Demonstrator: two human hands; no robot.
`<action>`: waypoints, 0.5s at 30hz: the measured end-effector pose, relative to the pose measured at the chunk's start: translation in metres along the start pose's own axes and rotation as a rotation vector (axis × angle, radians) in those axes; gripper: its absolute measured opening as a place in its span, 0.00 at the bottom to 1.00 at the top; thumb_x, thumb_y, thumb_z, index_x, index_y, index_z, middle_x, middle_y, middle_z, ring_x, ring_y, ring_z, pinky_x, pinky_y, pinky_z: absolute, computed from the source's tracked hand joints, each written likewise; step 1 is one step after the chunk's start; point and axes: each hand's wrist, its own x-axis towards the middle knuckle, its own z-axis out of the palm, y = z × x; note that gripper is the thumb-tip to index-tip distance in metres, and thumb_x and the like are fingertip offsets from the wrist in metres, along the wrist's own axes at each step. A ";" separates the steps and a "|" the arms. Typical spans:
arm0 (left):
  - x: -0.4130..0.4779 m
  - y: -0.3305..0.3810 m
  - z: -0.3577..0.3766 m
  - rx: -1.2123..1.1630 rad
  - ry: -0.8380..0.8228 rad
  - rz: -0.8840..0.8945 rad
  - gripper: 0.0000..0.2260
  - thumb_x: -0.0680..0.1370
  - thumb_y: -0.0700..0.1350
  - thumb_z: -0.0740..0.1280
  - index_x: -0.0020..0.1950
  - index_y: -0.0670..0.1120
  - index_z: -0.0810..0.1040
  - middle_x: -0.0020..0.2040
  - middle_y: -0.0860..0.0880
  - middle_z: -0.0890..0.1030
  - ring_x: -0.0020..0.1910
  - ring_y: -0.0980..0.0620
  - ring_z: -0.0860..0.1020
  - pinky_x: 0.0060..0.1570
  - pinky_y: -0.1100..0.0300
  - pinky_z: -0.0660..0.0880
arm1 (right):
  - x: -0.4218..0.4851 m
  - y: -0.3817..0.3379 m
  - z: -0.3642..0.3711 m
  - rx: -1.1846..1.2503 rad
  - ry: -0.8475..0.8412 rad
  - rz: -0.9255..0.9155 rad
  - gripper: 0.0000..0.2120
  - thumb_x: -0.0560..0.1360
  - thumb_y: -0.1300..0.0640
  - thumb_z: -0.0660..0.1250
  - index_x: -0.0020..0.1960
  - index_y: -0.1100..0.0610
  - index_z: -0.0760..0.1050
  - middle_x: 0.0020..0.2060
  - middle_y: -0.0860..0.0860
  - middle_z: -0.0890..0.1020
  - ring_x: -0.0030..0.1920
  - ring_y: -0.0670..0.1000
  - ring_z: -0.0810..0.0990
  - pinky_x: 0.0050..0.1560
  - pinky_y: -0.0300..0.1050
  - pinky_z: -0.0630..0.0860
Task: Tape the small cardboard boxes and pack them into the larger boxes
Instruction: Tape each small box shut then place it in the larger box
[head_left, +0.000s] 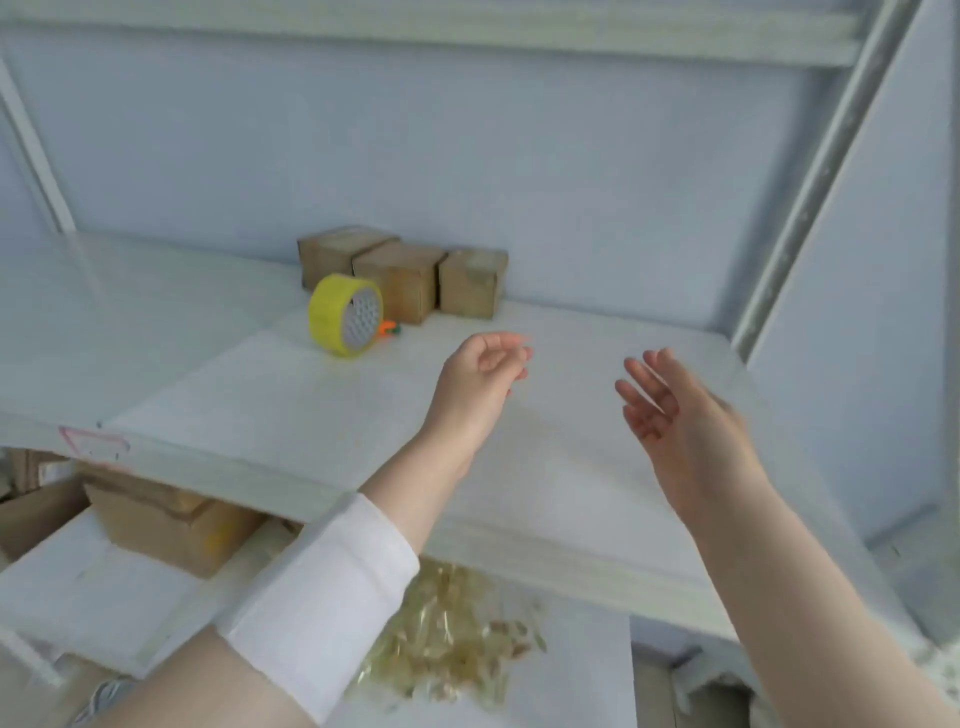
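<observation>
Head view, looking down and forward: nearest to me a white band (322, 613) wraps the left forearm, and just beyond it a heap of crumpled, yellowish clear scraps (452, 639) lies on a white lower surface. To the left, under the front edge of the desk (311, 415), sits a larger cardboard box (166, 525), partly hidden by the desk top. Above the desk both hands hang in the air, well apart from each other and touching nothing. The left hand (483, 384) has its fingers loosely curled, with nothing in them. The right hand (685, 421) is spread, fingers straight and parted, palm turned inward, somewhat blurred. Farther back and to the left of the hands a roll of yellow tape (345, 322) stands on its edge on the desk, with a small orange object (388, 328) just beside it on the right, too small to make out. Behind the roll, three small cardboard boxes (400, 280) stand in a row, close together, at the back of the desk by the pale wall (467, 156).
</observation>
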 end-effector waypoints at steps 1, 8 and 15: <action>0.013 -0.001 0.000 0.033 0.020 -0.001 0.04 0.78 0.40 0.63 0.51 0.47 0.73 0.51 0.47 0.80 0.47 0.52 0.78 0.48 0.62 0.71 | 0.015 -0.002 0.003 -0.010 -0.019 0.012 0.06 0.77 0.52 0.64 0.48 0.54 0.76 0.47 0.49 0.83 0.49 0.48 0.82 0.43 0.38 0.73; 0.090 -0.017 -0.020 0.206 0.123 -0.048 0.08 0.77 0.43 0.65 0.56 0.46 0.74 0.58 0.45 0.79 0.57 0.50 0.77 0.56 0.59 0.70 | 0.095 0.012 0.035 -0.102 -0.146 0.108 0.10 0.76 0.48 0.65 0.50 0.55 0.75 0.51 0.50 0.81 0.51 0.49 0.80 0.44 0.39 0.74; 0.175 -0.024 -0.040 0.311 0.134 -0.087 0.22 0.77 0.49 0.66 0.68 0.45 0.67 0.66 0.46 0.72 0.58 0.55 0.72 0.52 0.64 0.64 | 0.161 0.027 0.071 -0.226 -0.168 0.164 0.16 0.75 0.45 0.66 0.55 0.54 0.72 0.56 0.52 0.79 0.57 0.52 0.78 0.52 0.43 0.74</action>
